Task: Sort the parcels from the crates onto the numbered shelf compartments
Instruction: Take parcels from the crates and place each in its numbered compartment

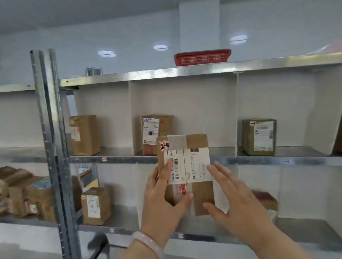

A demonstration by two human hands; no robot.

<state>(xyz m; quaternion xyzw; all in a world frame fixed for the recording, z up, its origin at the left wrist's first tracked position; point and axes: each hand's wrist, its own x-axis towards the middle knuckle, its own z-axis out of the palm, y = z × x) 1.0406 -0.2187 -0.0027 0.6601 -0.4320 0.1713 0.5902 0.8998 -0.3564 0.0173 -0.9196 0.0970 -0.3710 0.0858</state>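
Observation:
I hold a flat cardboard parcel [196, 164] upright in front of the metal shelf [182, 71]. It bears a white shipping label and a red tag handwritten "2-4" at its top left. My left hand [163, 198] grips its left edge, thumb across the front. My right hand [235, 193] is beside its right edge with fingers spread and straight, fingertips at the parcel's side. The shelf is split by white dividers into compartments, with small number tags on the rails.
Cardboard boxes stand in the upper row's compartments [84, 135] [156, 133] [259, 136], and another [96, 205] in the lower row. A pile of parcels [18, 192] lies on the left-hand shelf unit. A red crate [202, 57] sits on the top shelf.

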